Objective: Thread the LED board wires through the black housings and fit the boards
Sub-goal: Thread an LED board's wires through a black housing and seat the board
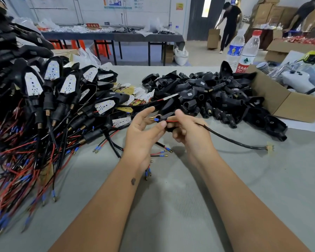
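Left: a heap of fitted housings (pixel 44 91) reaches the table's left edge. Centre: left hand (pixel 144 131) pinches the wire tips (pixel 154 120); right hand (pixel 187 128) grips a black housing (pixel 168 108). Bare grey table (pixel 171 206) lies nearer. Right: cardboard box (pixel 284 104); bottle labels unreadable.

Left edge is cutting off blurred wire pile (pixel 16 160); right hand (pixel 187 128) fingers (pixel 178 132) are hiding housing (pixel 168 116) underside.

Housings (pixel 204 91) blk; LED boards (pixel 33 84) wht w/ dot pattern; wires (pixel 16 160) red/blk, blue-sleeved tips; table (pixel 189 197) grey; box (pixel 284 104) brown.
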